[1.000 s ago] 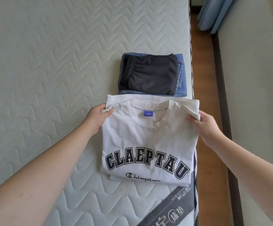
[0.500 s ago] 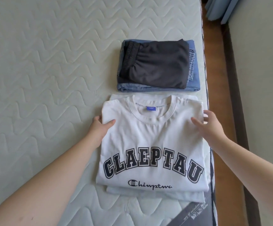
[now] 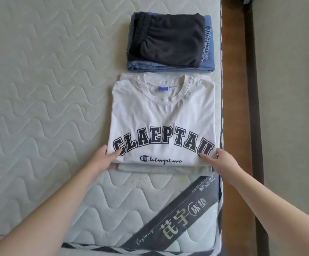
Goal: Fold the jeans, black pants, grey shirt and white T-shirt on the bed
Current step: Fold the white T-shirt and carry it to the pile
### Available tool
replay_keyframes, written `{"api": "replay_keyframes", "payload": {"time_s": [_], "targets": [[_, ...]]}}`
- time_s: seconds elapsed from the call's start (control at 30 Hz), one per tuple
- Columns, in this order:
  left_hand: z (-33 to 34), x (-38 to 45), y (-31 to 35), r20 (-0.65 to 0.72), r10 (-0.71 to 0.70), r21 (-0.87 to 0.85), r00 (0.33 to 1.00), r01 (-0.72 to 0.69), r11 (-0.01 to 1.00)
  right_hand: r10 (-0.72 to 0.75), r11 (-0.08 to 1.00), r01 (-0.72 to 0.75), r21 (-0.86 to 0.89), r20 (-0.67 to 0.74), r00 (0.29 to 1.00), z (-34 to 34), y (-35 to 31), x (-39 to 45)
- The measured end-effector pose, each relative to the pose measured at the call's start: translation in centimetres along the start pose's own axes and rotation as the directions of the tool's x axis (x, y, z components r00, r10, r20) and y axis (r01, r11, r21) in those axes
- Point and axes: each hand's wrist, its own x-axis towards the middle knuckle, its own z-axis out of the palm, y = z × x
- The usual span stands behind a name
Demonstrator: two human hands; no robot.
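A quilted, pale grey-green mattress (image 3: 48, 111) with a wavy stitch pattern fills most of the view; a dark diagonal band (image 3: 175, 217) printed with pale characters crosses its near right corner. To the right a strip of brown wooden floor (image 3: 233, 89) is seen, and past it a light wall.

Near the right edge of the mattress two stacks are laid one behind the other. In the farther stack the folded black pants (image 3: 170, 39) are set on top of the folded jeans (image 3: 208, 52), whose blue denim shows along the near and right sides. Just in front, the folded white T-shirt (image 3: 163, 115) is laid face up, collar toward the jeans, with dark arched lettering across its chest. A pale grey layer, taken to be the grey shirt (image 3: 164, 169), is seen under its near edge.

The near left corner of the T-shirt is pinched by the left hand (image 3: 102, 159), thumb on top and fingers tucked beneath. The near right corner is gripped by the right hand (image 3: 222, 160), thumb laid on the fabric, the other fingers curled at the edge.
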Motion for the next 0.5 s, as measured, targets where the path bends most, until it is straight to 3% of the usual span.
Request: {"api": "replay_keyframes", "payload": {"time_s": [0.23,0.37,0.5], "targets": [[-0.7,-2.5,-0.2,-0.136,0.264,-0.024,0.955,-0.269,0.963,-0.054,0.974,0.108,0.197,-0.259,0.964,0.1,0.5,-3.6],[-0.6,-3.0,-1.6,-0.155,0.265,-0.029,0.952,-0.272,0.962,-0.032,0.960,0.122,0.251,-0.334,0.942,0.9,1.9,-5.0],[-0.1,-3.1,-4.2,-0.159,0.186,0.018,0.969,-0.186,0.982,0.029,0.965,0.043,0.257,-0.271,0.962,3.1,3.5,-5.1]]}}
